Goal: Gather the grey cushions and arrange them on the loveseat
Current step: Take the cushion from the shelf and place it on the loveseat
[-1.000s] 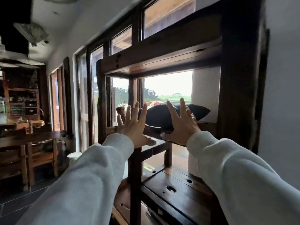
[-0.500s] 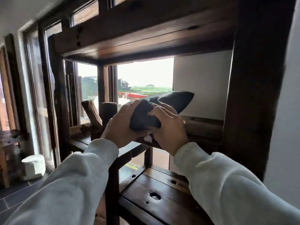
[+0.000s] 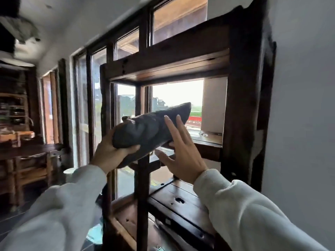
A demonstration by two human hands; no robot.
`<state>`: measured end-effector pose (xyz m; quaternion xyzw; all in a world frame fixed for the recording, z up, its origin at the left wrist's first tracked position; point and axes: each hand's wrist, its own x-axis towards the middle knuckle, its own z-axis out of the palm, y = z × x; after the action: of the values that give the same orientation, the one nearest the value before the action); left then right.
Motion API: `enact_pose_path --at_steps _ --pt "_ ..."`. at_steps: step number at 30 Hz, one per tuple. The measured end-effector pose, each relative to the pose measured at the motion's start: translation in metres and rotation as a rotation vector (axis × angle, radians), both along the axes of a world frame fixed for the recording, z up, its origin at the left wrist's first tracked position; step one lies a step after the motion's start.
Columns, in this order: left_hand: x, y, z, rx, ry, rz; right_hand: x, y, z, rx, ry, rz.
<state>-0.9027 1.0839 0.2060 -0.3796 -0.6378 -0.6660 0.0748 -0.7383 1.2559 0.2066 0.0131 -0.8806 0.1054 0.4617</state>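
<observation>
A dark grey cushion (image 3: pixel 150 129) is tilted in the air in front of the wooden shelf unit (image 3: pixel 241 98), its far corner pointing up and right. My left hand (image 3: pixel 110 153) grips its near left end from below. My right hand (image 3: pixel 183 151) is beside the cushion's right underside with the fingers spread, fingertips touching the fabric. No loveseat is in view.
The shelf unit stands against tall windows (image 3: pixel 96 98) and a white wall (image 3: pixel 304 105). A lower shelf board (image 3: pixel 181 200) lies under my right arm. Wooden tables and chairs (image 3: pixel 25 160) fill the room at the left, with dark shelving (image 3: pixel 14 107) behind them.
The cushion has come off the middle shelf and moved left and toward me. My right hand let go of it and spread its fingers; my left hand keeps its grip.
</observation>
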Motion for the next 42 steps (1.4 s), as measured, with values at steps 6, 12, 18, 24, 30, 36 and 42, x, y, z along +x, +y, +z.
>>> enact_pose_path --at_steps 6,12,18,24,30,36,42 --pt "0.102 -0.127 -0.036 0.230 -0.375 -0.078 0.086 -0.036 -0.054 -0.394 -0.120 0.034" --pt "0.227 -0.239 -0.057 0.094 -0.476 -0.245 0.168 -0.098 -0.066 -1.186 0.056 0.475" --pt "0.310 -0.279 -0.054 -0.099 -0.331 -0.233 0.251 -0.142 -0.074 -1.601 0.233 0.654" --pt "0.364 -0.278 -0.060 0.052 -0.240 -0.301 0.357 -0.153 -0.080 -1.532 0.314 0.440" --pt "0.415 -0.245 -0.099 0.026 -0.563 -0.054 0.493 -0.169 -0.126 -1.180 0.175 -0.185" --pt "0.510 -0.210 -0.145 -0.278 -0.493 -0.032 0.623 -0.182 -0.165 -1.151 0.117 -0.561" --pt "0.611 -0.144 -0.162 -0.345 -0.432 -0.239 0.758 -0.162 -0.194 -1.257 0.145 -0.660"
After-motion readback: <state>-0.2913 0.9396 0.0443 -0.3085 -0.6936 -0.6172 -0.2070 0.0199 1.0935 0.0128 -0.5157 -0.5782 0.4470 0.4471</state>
